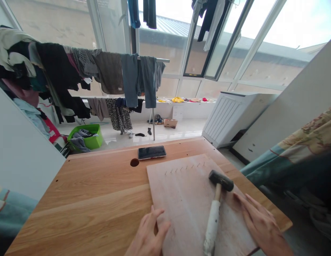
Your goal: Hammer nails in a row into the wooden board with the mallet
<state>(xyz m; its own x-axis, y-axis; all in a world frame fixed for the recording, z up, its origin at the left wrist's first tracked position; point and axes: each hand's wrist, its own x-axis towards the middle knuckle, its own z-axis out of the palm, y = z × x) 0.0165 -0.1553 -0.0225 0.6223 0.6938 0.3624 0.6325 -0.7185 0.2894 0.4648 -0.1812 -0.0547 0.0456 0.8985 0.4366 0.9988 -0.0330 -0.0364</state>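
Note:
A flat wooden board (181,202) lies on the table, with a row of several thin nails (184,168) standing up near its far edge. A hammer (214,217) rests on the board's right half, its black head toward the far side and its worn white handle toward me. My left hand (149,231) is at the board's left edge, thumb and forefinger apart, fingertips over the edge; its other fingers are partly hidden. Along the right edge, my right hand (261,222) lies with fingers stretched out, touching the board. Neither hand is on the hammer.
The wooden table (96,192) has a round hole (134,162) beside a phone (152,152). Beyond it stand a drying rack (154,124) hung with clothes, a green basket (94,137) and a white ribbed unit (224,115). A curtain (290,149) hangs at right.

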